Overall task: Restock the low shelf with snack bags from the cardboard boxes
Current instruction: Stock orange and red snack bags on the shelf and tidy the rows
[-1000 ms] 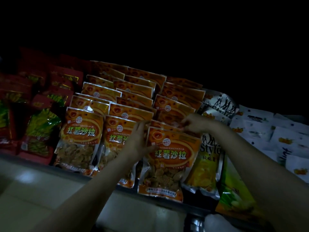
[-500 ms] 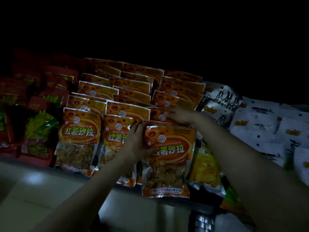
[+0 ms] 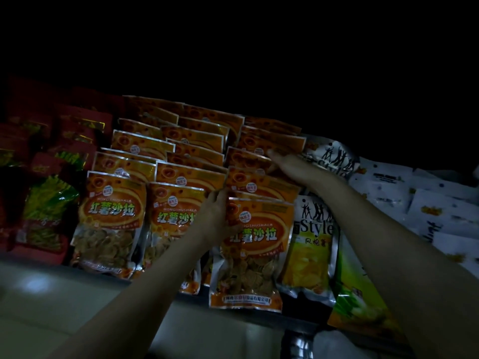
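The left hand (image 3: 216,216) grips the near upright orange foil snack bag (image 3: 250,252) at its upper left edge, while the right hand (image 3: 290,161), fingers flat, presses the bags stacked just behind.

I'm looking at orange sweet potato chip bags (image 3: 181,154) lying in three overlapping rows, running from the shelf (image 3: 155,283) front edge back into the dark. The front bag of the right row (image 3: 250,255) is lying face up, its clear window showing chips, its bottom hanging over the front edge. The bags behind are showing only their top strips.
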`<state>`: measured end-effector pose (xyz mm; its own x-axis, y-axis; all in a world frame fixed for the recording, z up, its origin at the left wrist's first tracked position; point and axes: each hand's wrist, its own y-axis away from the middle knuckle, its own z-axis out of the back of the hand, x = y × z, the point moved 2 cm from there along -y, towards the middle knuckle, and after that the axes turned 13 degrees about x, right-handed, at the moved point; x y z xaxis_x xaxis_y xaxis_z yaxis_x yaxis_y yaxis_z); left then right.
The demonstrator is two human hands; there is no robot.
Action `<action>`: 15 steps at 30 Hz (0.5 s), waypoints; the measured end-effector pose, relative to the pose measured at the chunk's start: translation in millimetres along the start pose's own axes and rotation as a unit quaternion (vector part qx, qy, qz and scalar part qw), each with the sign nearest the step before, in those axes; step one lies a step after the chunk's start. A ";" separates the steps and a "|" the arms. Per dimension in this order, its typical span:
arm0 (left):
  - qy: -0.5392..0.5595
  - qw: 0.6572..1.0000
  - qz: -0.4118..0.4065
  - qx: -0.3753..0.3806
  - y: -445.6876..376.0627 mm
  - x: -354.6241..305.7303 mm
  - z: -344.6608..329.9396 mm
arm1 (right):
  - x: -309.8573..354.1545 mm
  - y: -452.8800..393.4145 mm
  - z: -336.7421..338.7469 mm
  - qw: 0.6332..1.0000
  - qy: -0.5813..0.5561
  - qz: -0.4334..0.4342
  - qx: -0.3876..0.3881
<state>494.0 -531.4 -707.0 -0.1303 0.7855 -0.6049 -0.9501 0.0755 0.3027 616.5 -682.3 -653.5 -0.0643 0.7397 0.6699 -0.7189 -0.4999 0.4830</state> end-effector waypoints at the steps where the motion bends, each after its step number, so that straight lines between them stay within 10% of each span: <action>1: 0.000 1.000 0.001 0.005 0.1 0.9 0.3 | 0.4 -1.7 -1.4 1.000 0.007 -0.002 -0.015; 15: 0.108 0.984 0.030 -0.135 53.7 0.0 -12.9 | -18.6 50.9 -14.4 0.967 0.106 0.108 -0.203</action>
<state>439.4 -535.2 -700.2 -0.2181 0.6322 -0.7435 -0.9757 -0.1567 0.1530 571.1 -715.1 -649.5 -0.3532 0.7344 0.5795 -0.8829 -0.4666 0.0533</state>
